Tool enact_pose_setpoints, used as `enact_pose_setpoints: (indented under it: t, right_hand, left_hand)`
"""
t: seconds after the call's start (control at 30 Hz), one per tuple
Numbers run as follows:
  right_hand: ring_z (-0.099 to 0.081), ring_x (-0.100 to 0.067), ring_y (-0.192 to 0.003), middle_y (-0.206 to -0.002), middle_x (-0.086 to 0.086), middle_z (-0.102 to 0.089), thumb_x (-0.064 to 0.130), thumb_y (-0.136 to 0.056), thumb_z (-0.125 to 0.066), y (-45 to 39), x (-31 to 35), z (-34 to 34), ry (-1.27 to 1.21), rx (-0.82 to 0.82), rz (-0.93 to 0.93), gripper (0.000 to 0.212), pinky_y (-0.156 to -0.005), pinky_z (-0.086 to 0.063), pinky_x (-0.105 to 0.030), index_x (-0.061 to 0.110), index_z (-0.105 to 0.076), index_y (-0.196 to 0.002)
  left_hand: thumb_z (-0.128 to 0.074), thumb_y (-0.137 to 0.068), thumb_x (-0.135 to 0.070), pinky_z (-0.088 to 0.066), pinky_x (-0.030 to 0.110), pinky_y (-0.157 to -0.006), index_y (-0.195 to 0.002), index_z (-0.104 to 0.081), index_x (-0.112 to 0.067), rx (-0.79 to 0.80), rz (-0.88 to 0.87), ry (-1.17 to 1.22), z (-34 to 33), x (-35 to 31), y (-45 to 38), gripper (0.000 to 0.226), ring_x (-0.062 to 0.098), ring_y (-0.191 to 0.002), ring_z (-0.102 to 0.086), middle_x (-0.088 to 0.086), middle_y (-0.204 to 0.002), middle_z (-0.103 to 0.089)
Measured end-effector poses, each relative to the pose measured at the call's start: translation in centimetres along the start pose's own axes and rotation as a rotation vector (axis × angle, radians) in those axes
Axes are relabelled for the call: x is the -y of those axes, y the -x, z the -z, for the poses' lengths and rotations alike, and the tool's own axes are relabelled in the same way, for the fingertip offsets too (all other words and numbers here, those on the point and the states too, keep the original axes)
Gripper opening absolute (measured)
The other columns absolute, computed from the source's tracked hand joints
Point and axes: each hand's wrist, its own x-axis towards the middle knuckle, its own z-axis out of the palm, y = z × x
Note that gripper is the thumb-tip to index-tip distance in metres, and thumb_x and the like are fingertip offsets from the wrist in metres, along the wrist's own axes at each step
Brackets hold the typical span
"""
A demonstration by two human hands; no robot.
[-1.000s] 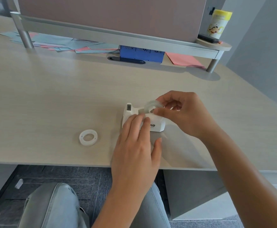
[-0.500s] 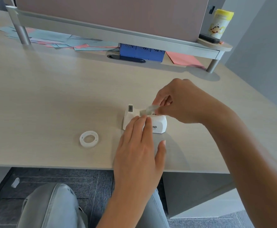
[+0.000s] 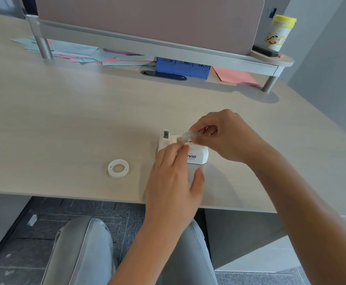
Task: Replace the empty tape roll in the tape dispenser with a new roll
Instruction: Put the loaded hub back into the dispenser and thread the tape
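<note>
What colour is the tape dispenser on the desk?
White, with dark lettering on its side; the dispenser shows best in the head view.

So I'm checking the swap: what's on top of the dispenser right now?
A clear tape roll, pinched by the right hand, over the dispenser. The left hand covers its near side; the slot is hidden.

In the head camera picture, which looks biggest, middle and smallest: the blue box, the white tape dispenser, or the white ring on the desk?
1. Blue box, biggest, though it sits farthest away.
2. White tape dispenser, partly hidden by hands.
3. White ring, smallest.
</note>
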Motion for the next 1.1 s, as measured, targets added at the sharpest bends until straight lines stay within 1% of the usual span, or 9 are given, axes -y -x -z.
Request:
enact_pose_setpoints:
  t: [0.1, 0.2, 0.27, 0.4, 0.5, 0.63, 0.77, 0.9, 1.1]
  right_hand:
    - [-0.063, 0.000, -0.069, -0.089, 0.011, -0.075, 0.020, -0.088, -0.083, 0.6, -0.9, -0.6, -0.167, -0.057, -0.030, 0.022, -0.066, -0.047, -0.006, 0.027, -0.080, -0.109]
    - [-0.071, -0.014, -0.078, -0.096, 0.003, -0.078, 0.016, -0.088, -0.084, 1.3, -2.1, -0.9, -0.403, -0.076, -0.074, 0.042, -0.080, -0.060, -0.026, 0.023, -0.071, -0.127]
    - [-0.074, -0.023, -0.084, -0.099, 0.000, -0.079, 0.009, -0.089, -0.082, 1.5, -2.8, -1.0, -0.502, -0.090, -0.070, 0.044, -0.087, -0.062, -0.036, 0.021, -0.068, -0.129]
    - [-0.073, -0.015, -0.079, -0.095, 0.002, -0.080, 0.002, -0.090, -0.080, 1.7, -3.8, -1.6, -0.609, -0.108, -0.033, 0.041, -0.085, -0.061, -0.031, 0.016, -0.068, -0.127]
    - [-0.072, -0.012, -0.078, -0.094, 0.003, -0.080, -0.001, -0.089, -0.079, 1.4, -4.2, -1.7, -0.651, -0.096, -0.025, 0.042, -0.084, -0.060, -0.029, 0.015, -0.068, -0.126]
    - [-0.072, -0.013, -0.077, -0.093, 0.004, -0.079, -0.003, -0.088, -0.079, 1.3, -4.4, -1.5, -0.669, -0.082, -0.015, 0.043, -0.081, -0.059, -0.025, 0.014, -0.067, -0.127]
    - [-0.075, -0.027, -0.087, -0.095, 0.003, -0.079, -0.002, -0.087, -0.078, 1.2, -4.2, -1.4, -0.651, -0.080, -0.027, 0.045, -0.086, -0.062, -0.035, 0.019, -0.067, -0.125]
    - [-0.074, -0.024, -0.088, -0.096, 0.004, -0.080, 0.002, -0.087, -0.079, 1.0, -3.6, -1.3, -0.585, -0.079, -0.045, 0.045, -0.087, -0.061, -0.038, 0.022, -0.068, -0.126]
    - [-0.071, -0.014, -0.084, -0.095, 0.007, -0.078, 0.006, -0.088, -0.079, 1.1, -2.8, -0.9, -0.494, -0.078, -0.071, 0.044, -0.078, -0.058, -0.025, 0.026, -0.067, -0.126]
  left_hand:
    - [-0.067, -0.093, -0.024, -0.045, 0.029, -0.097, -0.129, -0.066, -0.011, -0.082, 0.079, 0.073, 0.7, -0.5, -1.9, 0.039, 0.021, -0.118, -0.055, 0.004, -0.122, -0.067]
    - [-0.072, -0.091, -0.021, -0.050, 0.043, -0.091, -0.121, -0.073, -0.010, -0.098, 0.096, -0.027, 1.5, -0.6, -4.8, 0.032, 0.032, -0.110, -0.060, 0.007, -0.111, -0.070]
    - [-0.069, -0.092, -0.027, -0.048, 0.047, -0.091, -0.116, -0.077, -0.014, -0.056, 0.099, -0.117, 1.8, -0.6, -6.6, 0.028, 0.033, -0.108, -0.060, 0.005, -0.106, -0.073]
    - [-0.062, -0.089, -0.037, -0.049, 0.049, -0.093, -0.097, -0.083, -0.025, 0.015, 0.146, -0.076, 1.7, -1.3, -8.1, 0.025, 0.026, -0.096, -0.065, -0.003, -0.092, -0.075]
    - [-0.069, -0.086, -0.034, -0.052, 0.051, -0.089, -0.086, -0.083, -0.029, 0.032, 0.197, -0.013, 1.7, -1.8, -8.4, 0.015, 0.024, -0.089, -0.068, -0.007, -0.086, -0.072]
    - [-0.079, -0.081, -0.022, -0.059, 0.036, -0.076, -0.081, -0.083, -0.025, 0.041, 0.351, 0.104, 2.1, -2.5, -9.1, 0.005, 0.018, -0.077, -0.071, -0.008, -0.080, -0.075]
    - [-0.078, -0.080, -0.016, -0.051, 0.025, -0.062, -0.080, -0.084, -0.022, 0.053, 0.441, 0.126, 2.4, -3.0, -9.5, 0.008, 0.012, -0.064, -0.066, -0.010, -0.067, -0.072]
    - [-0.072, -0.081, -0.014, -0.057, 0.030, -0.068, -0.077, -0.083, -0.022, 0.058, 0.458, 0.084, 2.4, -3.3, -9.8, 0.014, 0.015, -0.071, -0.070, -0.010, -0.069, -0.074]
    - [-0.066, -0.088, -0.013, -0.060, 0.039, -0.079, -0.083, -0.083, -0.020, 0.102, 0.422, -0.041, 2.5, -3.7, -10.2, 0.018, 0.025, -0.084, -0.073, -0.012, -0.066, -0.065]
